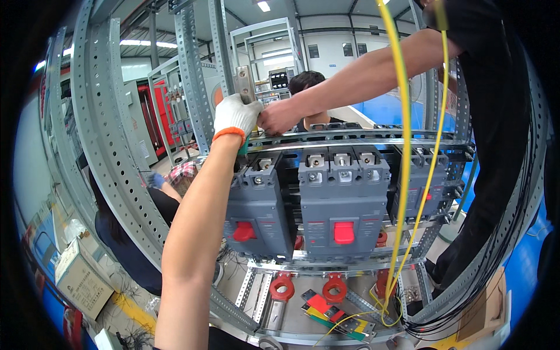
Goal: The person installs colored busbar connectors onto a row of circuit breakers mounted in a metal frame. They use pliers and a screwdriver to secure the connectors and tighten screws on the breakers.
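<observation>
My left hand [234, 114], in a white knitted glove with an orange cuff, is raised at the upper left of the frame. Its fingers are closed around the lower end of a flat silver busbar [244, 83] with round holes. A co-worker's bare hand [279, 118] reaches in from the right, close beside my glove; what its fingers touch is hard to make out. Below stand grey moulded-case circuit breakers: one [256, 204] under my forearm, one in the middle [344, 201], and a smaller one [421, 181] at the right. My right hand is out of view.
Perforated steel posts [119, 146] and rails [350, 140] frame the breakers. Yellow wires [402, 116] hang in front. Red ring-shaped parts [335, 287] and coloured strips [329, 312] lie below. Black cables [466, 315] run at right. One person crouches at left, another sits behind.
</observation>
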`<move>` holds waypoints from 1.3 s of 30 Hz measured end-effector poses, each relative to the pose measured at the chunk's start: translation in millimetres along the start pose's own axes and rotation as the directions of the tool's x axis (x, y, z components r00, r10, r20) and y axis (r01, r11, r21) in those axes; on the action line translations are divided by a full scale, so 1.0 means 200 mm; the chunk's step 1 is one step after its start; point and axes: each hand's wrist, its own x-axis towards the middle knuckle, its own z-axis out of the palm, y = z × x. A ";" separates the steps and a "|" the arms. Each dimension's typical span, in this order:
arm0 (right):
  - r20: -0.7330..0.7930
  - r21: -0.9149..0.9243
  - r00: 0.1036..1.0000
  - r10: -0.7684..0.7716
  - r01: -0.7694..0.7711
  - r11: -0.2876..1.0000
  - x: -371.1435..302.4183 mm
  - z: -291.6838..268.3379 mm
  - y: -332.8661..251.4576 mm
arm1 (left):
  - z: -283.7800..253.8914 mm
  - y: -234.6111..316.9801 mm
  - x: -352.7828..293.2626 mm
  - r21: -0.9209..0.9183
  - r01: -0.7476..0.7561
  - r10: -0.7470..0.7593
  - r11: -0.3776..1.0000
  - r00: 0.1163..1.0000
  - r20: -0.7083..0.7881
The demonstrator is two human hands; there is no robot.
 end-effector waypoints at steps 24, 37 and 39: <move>0.255 0.143 0.878 0.405 -0.448 0.882 0.03 -0.10 -0.07 | 0.06 0.05 -0.05 -0.155 -0.038 0.019 0.987 0.992 -0.122; 0.157 0.133 0.946 0.284 -0.305 0.943 0.12 0.19 0.10 | -0.02 -0.14 0.00 -0.499 -0.056 0.061 0.865 0.998 -0.006; 0.269 0.172 0.918 0.292 -0.344 0.923 0.25 -0.03 -0.11 | 0.01 -0.16 0.00 -0.466 -0.135 0.122 0.874 0.991 -0.058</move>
